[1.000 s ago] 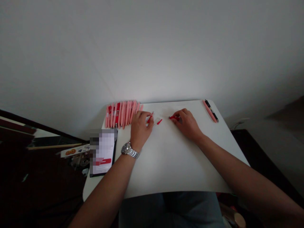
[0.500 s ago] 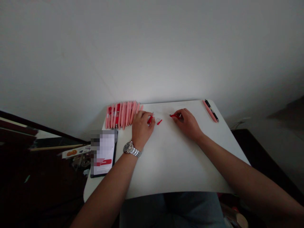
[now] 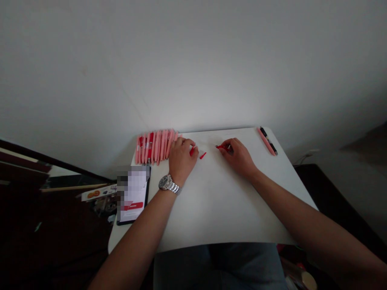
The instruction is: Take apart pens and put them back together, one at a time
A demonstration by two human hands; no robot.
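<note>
Pinches a red piece [image 3: 192, 151] in the left hand [image 3: 181, 158], with the grip narrow and most of that piece covered. Holds a red rod [image 3: 223, 148] in the right hand [image 3: 238, 156], also in a narrow grip, pointing roughly leftward; cannot tell its full length. Has a loose red bit [image 3: 203, 155] on the surface [image 3: 223, 209] near the middle of the frame, between the hands and touching neither: just right of the left grip, lower left of the right one. Finds its long axis slanting from lower left to upper right, and the left hand nearer. Shows the far edge along the wall [image 3: 211, 80] just above the hands, the near edge well below, and a broad white stretch down the lower middle. Meets a row of pink pens [image 3: 155, 146] close by the left hand, cannot tell whether touching, and a phone [image 3: 135, 195] at lower left. Farther right, shows a pink pen [image 3: 265, 141] and a black pen [image 3: 269, 139] side by side near the far right corner, well apart from the right hand.
</note>
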